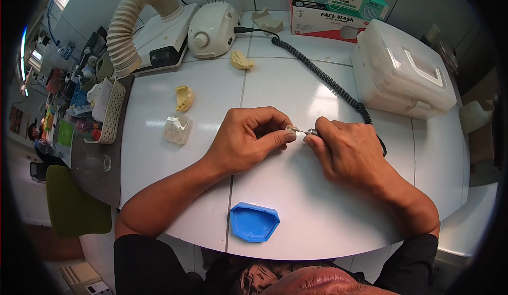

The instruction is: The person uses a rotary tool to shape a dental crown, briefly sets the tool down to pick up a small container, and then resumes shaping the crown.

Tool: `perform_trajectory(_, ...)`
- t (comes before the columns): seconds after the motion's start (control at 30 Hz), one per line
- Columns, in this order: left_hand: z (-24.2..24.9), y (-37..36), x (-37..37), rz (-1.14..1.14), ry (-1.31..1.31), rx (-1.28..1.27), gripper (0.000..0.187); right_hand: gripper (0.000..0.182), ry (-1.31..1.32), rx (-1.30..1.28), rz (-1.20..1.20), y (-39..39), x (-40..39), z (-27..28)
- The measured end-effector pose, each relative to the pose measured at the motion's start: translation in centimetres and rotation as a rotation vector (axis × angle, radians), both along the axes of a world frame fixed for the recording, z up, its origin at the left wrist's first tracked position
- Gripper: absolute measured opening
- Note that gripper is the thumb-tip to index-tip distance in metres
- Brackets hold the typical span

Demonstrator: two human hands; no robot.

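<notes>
the left hand (244, 140) pinches a small pale piece (290, 129) between thumb and forefinger, over the white table (328, 215); the right hand (349, 148) grips a handpiece (312, 132), its thin bit (300, 130) pointing at the piece, though whether they touch i cannot tell. a blue tray (255, 225) lies near the table's front edge.

The person wears a dark top, near black, with a left sleeve (151, 263) and a right sleeve (415, 260) of the same plain colour, both ending around the elbow. Below the hems the forearms are bare, as are the left hand (241, 141) and the right hand (352, 149). Between the sleeves, at the lower edge, shows a patterned cloth (259, 279), brownish with dark markings; which garment it belongs to is unclear.
</notes>
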State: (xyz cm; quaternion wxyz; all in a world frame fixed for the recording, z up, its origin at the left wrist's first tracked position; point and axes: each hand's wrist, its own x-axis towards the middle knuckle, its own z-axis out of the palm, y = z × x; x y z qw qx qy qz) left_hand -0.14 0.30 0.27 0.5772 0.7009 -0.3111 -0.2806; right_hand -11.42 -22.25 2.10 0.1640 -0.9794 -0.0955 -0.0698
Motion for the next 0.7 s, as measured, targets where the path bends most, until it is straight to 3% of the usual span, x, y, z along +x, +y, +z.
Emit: perform_trajectory(0.7, -0.76, -0.06, -0.11, 0.032, -0.012, -0.058, 0.012, 0.037, 0.004, 0.003, -0.005, -0.02, 0.07, 0.02)
